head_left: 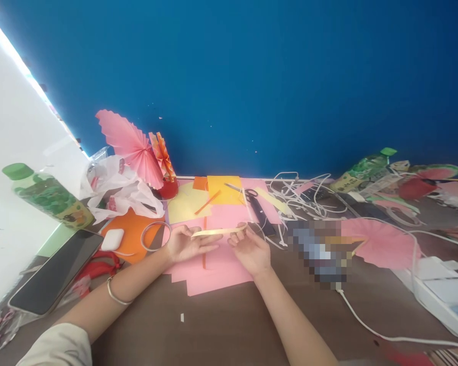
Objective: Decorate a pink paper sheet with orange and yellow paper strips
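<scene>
one yellow paper strip (218, 232) held between two hands: left hand (185, 243), right hand (251, 250).

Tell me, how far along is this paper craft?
Done: two pleated fans, a pink fan and an orange fan, stand by the wall. In hand: the left hand and right hand hold a cream strip between them. Left: flat pink paper and yellow paper lie unfolded, scissors beside them.

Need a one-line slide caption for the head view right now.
Left hand and right hand hold a pale yellow paper strip above pink paper sheets on a cluttered table.
</scene>
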Tool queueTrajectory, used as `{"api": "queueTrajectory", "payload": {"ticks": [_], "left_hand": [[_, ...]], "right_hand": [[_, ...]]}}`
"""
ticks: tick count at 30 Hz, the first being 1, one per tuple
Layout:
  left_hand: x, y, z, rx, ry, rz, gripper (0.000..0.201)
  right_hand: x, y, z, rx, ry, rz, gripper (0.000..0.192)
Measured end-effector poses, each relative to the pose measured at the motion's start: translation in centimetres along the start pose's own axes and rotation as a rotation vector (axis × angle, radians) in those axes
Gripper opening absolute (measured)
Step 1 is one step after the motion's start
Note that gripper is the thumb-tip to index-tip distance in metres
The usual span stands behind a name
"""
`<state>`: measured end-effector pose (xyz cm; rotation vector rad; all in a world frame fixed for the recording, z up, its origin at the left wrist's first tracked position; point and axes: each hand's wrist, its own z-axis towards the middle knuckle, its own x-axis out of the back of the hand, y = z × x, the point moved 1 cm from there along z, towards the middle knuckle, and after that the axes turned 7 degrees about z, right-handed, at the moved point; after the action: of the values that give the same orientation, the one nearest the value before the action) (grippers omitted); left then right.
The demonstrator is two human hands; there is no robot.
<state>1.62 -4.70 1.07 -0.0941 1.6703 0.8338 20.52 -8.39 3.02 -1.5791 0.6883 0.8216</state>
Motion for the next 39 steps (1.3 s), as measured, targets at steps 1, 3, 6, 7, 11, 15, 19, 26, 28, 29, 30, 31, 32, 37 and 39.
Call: {"api": "queueTrajectory", "payload": {"ticks": [1,3,6,7,11,15,19,26,28,29,30,31,32,37,39], "left_hand": [[0.0,0.0,0.0,-0.004,0.003,0.001,0.009],[0.1,0.0,0.0,-0.006,-0.005,-0.001,0.010],[0.4,-0.1,0.0,0.007,-0.021,0.003,0.011],[0.4,-0.2,0.0,0.013,-0.025,0.009,0.011],[0.5,-0.2,0.1,0.024,-0.041,0.026,0.012],[0.4,-0.2,0.2,0.053,-0.069,0.029,0.012],[0.3,-0.2,0.1,0.075,-0.087,0.042,0.011],[-0.1,-1.1,-0.2,0.110,0.061,0.469,0.013],[-0.6,-0.9,-0.1,0.116,0.069,0.631,0.023],[-0.9,-0.7,-0.2,0.121,0.064,0.717,0.026],[-1.3,-0.3,-0.2,0.118,0.062,0.811,0.027],[-1.6,0.1,-0.3,0.107,0.062,0.919,0.027],[-1.9,0.5,-0.6,0.080,0.067,1.040,0.025],[-2.1,1.5,-2.6,-0.233,0.173,1.670,0.019],[-1.5,0.9,-3.4,-0.344,0.196,1.789,0.018]], "right_hand": [[0.1,-0.1,0.0,0.008,0.012,-0.015,0.010],[0.2,-0.3,0.1,0.026,0.030,-0.058,0.012],[0.4,-0.6,0.1,0.041,0.036,-0.136,0.017],[0.4,-0.7,0.1,0.046,0.035,-0.162,0.018],[0.3,-1.2,-0.1,0.047,0.034,-0.271,0.026],[0.4,-1.8,-0.4,0.037,0.005,-0.330,0.032],[0.6,-1.9,-0.4,0.092,-0.022,-0.335,0.033],[0.2,-2.5,-0.1,0.212,-0.048,-0.185,0.038],[0.4,-3.0,-0.1,0.220,-0.021,-0.130,0.040],[0.6,-3.2,-0.1,0.228,-0.015,-0.126,0.039],[0.8,-3.4,-0.2,0.241,-0.014,-0.139,0.038],[1.0,-3.6,-0.2,0.261,-0.013,-0.166,0.037],[1.2,-3.8,-0.3,0.282,-0.011,-0.201,0.036],[1.0,-4.5,-0.5,0.313,0.024,-0.330,0.026],[0.6,-4.5,-0.5,0.290,0.040,-0.344,0.022]]}}
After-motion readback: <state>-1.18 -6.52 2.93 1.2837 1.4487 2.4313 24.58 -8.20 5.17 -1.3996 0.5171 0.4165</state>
